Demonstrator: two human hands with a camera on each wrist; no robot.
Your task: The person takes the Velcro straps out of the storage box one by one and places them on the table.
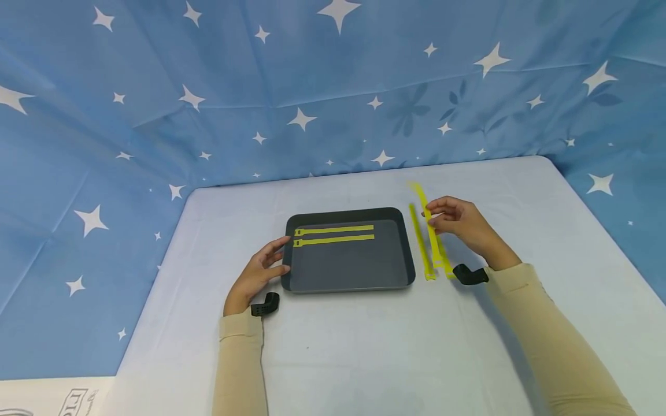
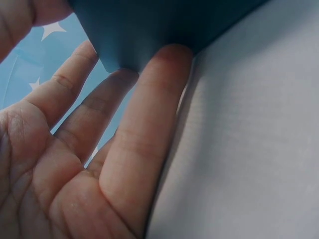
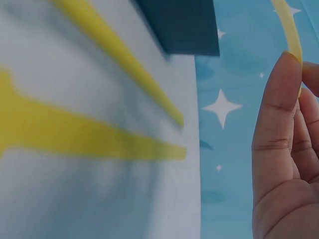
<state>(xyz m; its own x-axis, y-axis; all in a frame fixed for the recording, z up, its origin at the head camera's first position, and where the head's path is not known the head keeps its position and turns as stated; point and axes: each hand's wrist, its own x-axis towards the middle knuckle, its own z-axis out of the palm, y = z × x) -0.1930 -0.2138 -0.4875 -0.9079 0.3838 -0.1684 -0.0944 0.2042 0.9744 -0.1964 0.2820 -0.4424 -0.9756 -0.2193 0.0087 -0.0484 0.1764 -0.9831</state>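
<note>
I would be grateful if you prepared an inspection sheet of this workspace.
Surface: white table, with rounded far corners.
Job's things: dark grey tray bearing two yellow slotted straps side by side; two loose yellow straps on the table to its right.
Clutter: small dark speck on the table.
Hands: left hand touches the tray's left side; right hand pinches another yellow strap.
Cables: nothing seen.
Surroundings: blue star-print fabric behind; printed sheet at lower left, partly in view.

Tray (image 1: 348, 267) and yellow straps (image 1: 421, 242) on table (image 1: 374, 346)
</note>
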